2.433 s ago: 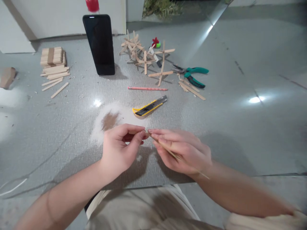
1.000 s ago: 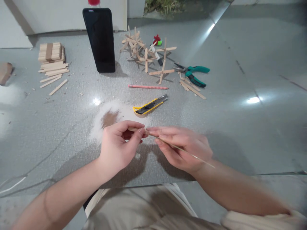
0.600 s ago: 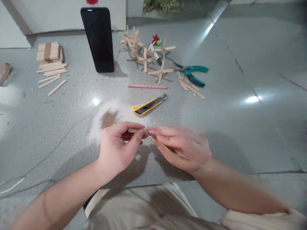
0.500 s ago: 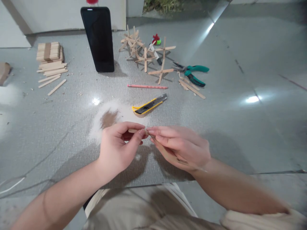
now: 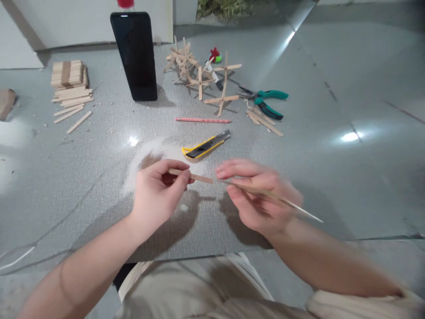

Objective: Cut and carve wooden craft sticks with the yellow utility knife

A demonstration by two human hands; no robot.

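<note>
Between the thumb and fingers of my left hand (image 5: 161,186) is a craft stick (image 5: 202,178), its free end pointing right. My right hand (image 5: 262,195) is a short way to the right, blurred by motion, with its upper fingers lifted. It holds a thin tan sheet (image 5: 295,206), seen nearly edge-on, that looks like a piece of sandpaper. The sheet's near end is close to the stick's tip; whether they touch I cannot tell. A yellow utility knife (image 5: 206,145) lies just beyond both hands, its blade end toward the right. Pale dust (image 5: 133,170) is spread beside my left hand.
Behind the knife lies a pink pencil (image 5: 202,120). Joined craft-stick crosses (image 5: 200,83), a marker (image 5: 214,76) and green-handled pliers (image 5: 265,102) are farther back. A phone (image 5: 136,57) stands upright. Bundled sticks (image 5: 67,74) and loose sticks (image 5: 73,96) are at left.
My hands have moved apart from where they met. The right hand has opened up and turned, so the tan sheet shows edge-on; the left has shifted slightly left, exposing the stick's end.
</note>
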